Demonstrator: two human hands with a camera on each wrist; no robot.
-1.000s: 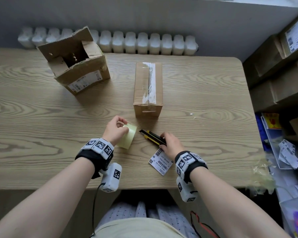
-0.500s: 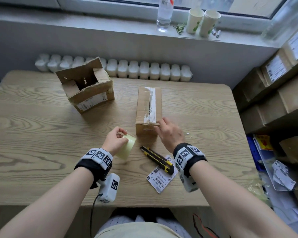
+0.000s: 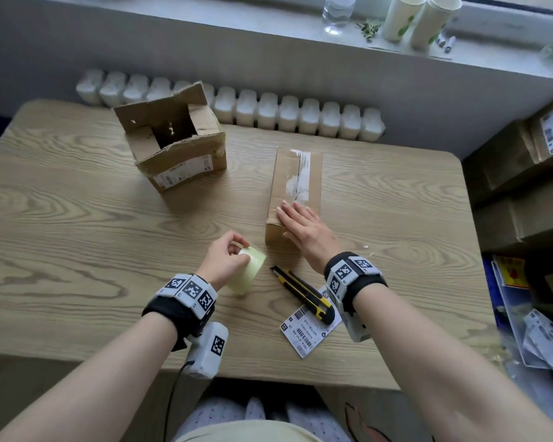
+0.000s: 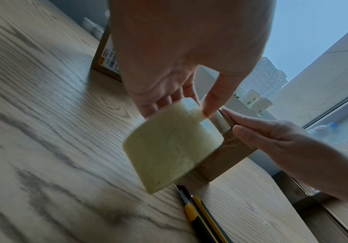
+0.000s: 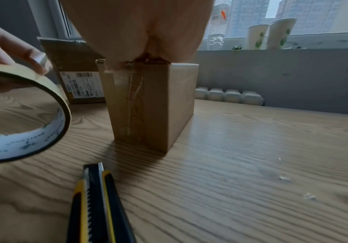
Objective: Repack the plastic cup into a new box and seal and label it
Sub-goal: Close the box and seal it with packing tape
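My right hand (image 3: pixel 304 229) lies flat, fingers straight, on the near end of the closed, tall narrow brown cardboard box (image 3: pixel 296 183), pressing the clear tape strip down where it wraps over the edge; I judge that's to bed the seal. The plastic cup isn't visible, presumably inside this box, can't confirm.

My left hand (image 3: pixel 225 261), just left of the box's near end, grips the pale yellowish roll of clear packing tape (image 3: pixel 248 272), thumb and fingers (image 4: pixel 212 100) pinching at the loose tab on its rim, likely so the end doesn't stick back and get lost. The roll is tilted, its lower edge at or just above the wooden worktop (image 3: pixel 77 237).

The yellow-and-black utility knife (image 3: pixel 302 295) lies on the worktop just in front of the box, beside my right wrist, within reach for cutting tape. Its rear end rests on the white barcode shipping label (image 3: pixel 304 331), which lies loose, not yet stuck on, so labelling is still to do.

The torn open brown cardboard box (image 3: pixel 173 145), with its own printed label, sits well left of the sealed box and further back, out of the way.
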